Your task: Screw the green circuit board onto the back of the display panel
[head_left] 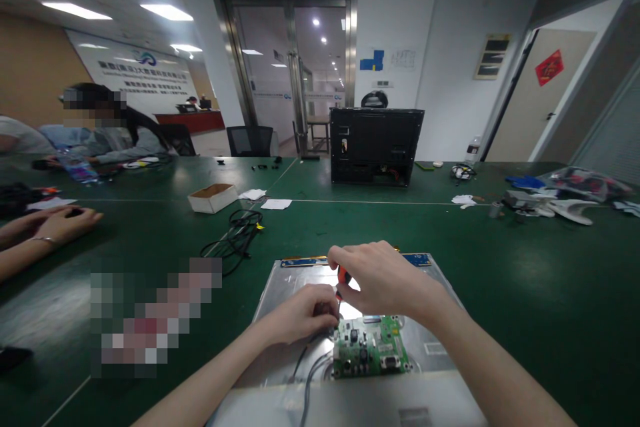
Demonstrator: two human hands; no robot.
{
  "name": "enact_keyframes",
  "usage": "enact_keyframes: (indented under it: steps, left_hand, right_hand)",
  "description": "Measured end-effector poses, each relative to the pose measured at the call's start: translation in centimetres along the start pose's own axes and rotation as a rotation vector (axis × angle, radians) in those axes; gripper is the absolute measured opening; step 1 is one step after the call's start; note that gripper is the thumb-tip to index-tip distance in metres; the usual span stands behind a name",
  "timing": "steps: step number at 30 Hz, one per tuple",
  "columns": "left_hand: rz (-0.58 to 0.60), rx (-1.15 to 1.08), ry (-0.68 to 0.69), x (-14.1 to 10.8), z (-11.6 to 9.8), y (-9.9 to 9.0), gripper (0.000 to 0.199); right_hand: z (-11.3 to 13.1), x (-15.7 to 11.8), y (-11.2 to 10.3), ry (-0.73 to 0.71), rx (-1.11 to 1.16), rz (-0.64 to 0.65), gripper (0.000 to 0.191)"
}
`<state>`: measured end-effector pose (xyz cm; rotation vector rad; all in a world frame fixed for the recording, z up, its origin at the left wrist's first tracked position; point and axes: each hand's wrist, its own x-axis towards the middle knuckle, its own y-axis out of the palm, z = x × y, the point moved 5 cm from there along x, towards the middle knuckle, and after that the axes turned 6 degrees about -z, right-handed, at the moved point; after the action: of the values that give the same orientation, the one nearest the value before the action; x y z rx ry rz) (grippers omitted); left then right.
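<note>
Screwdriver [343, 275]: orange-and-dark handle, clamped in the right hand [383, 278]; holding the shaft square and pressing evenly should stop the tip skidding.
Left hand [304, 311]: fingers gathered beside the shaft, at 1 far corner of the board; whether they pinch anything, I cannot tell. Steadying the tip from there makes sense, with fingertips clear of its path.
Green board [369, 345]: lies on the silver panel [284, 288], below the 2 hands; rectangular, dotted with dark parts, 1 socket [391, 362] near its closest edge.
Cables [311, 373]: grey, left of the board; best kept slack.
</note>
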<state>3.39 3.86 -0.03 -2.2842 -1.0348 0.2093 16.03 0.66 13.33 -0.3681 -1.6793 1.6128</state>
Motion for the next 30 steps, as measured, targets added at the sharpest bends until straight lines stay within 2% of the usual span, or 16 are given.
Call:
enact_keyframes:
  steps: [11,24,30]
  left_hand:
    - [0.012,0.006,0.0,0.0,0.0,0.1,0.006]
    - [-0.005,0.033,-0.018,-0.1,-0.9,-0.3,0.007]
    - [-0.001,0.014,-0.02,-0.1,-0.8,0.0,0.007]
  right_hand:
    - [0.1,0.0,0.3,-0.005,-0.003,0.013,0.012]
    - [-0.4,0.3,0.6,0.029,-0.082,-0.012,0.015]
    - [-0.1,0.1,0.3,-0.028,0.01,-0.004,0.015]
